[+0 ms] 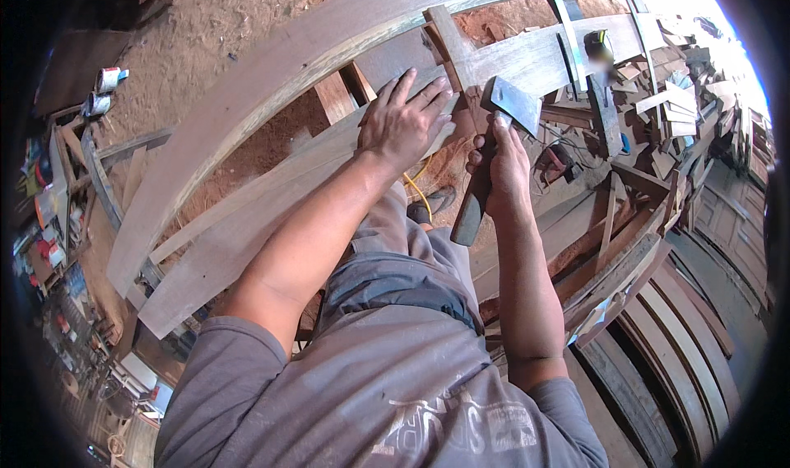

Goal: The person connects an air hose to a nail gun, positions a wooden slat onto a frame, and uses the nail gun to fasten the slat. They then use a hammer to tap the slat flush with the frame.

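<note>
My left hand [403, 122] rests with its fingers spread on the edge of a long wooden plank [288, 180], close to an upright crosspiece [453, 44] between the boards. My right hand [506, 168] is closed around a hatchet [515, 106]. Its broad metal head points up and away from me, and its dark handle hangs down below my grip. The hatchet's head is beside the foot of the crosspiece; whether they touch I cannot tell. A large curved board [239, 110] arches beyond my hands.
A tape measure [598, 47] sits by the metal straps at the far right. A red and dark power tool [559, 162] lies right of my right hand. A yellow cord [421, 192] runs below. Scrap wood [675, 106] is heaped right; cans [107, 80] stand left.
</note>
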Demonstrator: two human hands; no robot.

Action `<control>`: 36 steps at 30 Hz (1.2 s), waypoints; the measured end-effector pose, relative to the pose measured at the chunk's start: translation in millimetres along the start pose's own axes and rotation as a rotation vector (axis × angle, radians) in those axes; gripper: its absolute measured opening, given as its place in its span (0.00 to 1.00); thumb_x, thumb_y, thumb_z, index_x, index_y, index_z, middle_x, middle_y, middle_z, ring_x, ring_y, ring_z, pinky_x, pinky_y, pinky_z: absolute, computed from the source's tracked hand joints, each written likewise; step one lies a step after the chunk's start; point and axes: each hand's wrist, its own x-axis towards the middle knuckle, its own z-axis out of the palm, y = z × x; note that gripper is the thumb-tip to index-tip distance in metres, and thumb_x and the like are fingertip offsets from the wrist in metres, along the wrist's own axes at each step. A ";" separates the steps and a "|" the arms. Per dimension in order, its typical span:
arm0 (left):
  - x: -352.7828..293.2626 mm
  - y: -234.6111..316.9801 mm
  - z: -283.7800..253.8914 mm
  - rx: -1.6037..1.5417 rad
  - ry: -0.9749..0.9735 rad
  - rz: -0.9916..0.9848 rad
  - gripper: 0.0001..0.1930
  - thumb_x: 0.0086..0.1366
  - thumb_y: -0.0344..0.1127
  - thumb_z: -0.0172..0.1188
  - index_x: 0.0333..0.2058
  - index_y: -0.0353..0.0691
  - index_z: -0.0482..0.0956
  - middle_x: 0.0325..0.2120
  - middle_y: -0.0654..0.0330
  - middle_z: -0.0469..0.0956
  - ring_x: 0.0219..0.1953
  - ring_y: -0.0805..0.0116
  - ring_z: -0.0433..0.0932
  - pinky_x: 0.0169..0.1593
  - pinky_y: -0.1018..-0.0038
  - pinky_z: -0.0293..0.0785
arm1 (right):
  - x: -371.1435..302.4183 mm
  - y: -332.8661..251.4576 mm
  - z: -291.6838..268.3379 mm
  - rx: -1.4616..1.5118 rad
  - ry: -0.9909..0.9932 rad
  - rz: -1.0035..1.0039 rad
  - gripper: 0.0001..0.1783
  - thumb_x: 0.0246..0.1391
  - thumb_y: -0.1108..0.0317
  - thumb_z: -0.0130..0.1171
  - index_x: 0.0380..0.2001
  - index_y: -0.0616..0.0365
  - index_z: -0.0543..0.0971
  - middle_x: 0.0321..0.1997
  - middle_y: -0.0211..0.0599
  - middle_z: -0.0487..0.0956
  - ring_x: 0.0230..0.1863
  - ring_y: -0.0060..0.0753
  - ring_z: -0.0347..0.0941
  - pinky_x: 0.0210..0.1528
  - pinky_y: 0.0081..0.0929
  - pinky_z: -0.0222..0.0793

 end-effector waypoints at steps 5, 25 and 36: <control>-1.0 0.8 2.6 -0.039 0.026 0.008 0.22 0.75 0.50 0.60 0.61 0.49 0.84 0.65 0.66 0.80 0.71 0.44 0.71 0.72 0.53 0.67 | 7.3 28.4 -7.0 -0.027 0.060 -0.009 0.13 0.77 0.52 0.54 0.51 0.48 0.75 0.32 0.28 0.74 0.25 0.23 0.69 0.28 0.26 0.69; -3.9 1.8 5.0 -0.013 0.050 -0.022 0.20 0.76 0.50 0.59 0.60 0.51 0.85 0.65 0.71 0.80 0.71 0.48 0.71 0.72 0.53 0.68 | -11.0 -5.3 -34.7 -1.272 0.298 -0.887 0.16 0.74 0.58 0.54 0.58 0.53 0.76 0.50 0.52 0.84 0.50 0.63 0.82 0.47 0.55 0.77; -1.3 4.3 -1.1 0.027 0.005 -0.027 0.21 0.75 0.49 0.61 0.62 0.52 0.83 0.65 0.72 0.79 0.72 0.49 0.69 0.73 0.55 0.67 | -2.7 -14.0 -35.3 -1.455 0.214 -0.690 0.25 0.74 0.55 0.54 0.69 0.45 0.69 0.53 0.51 0.84 0.50 0.65 0.83 0.49 0.59 0.78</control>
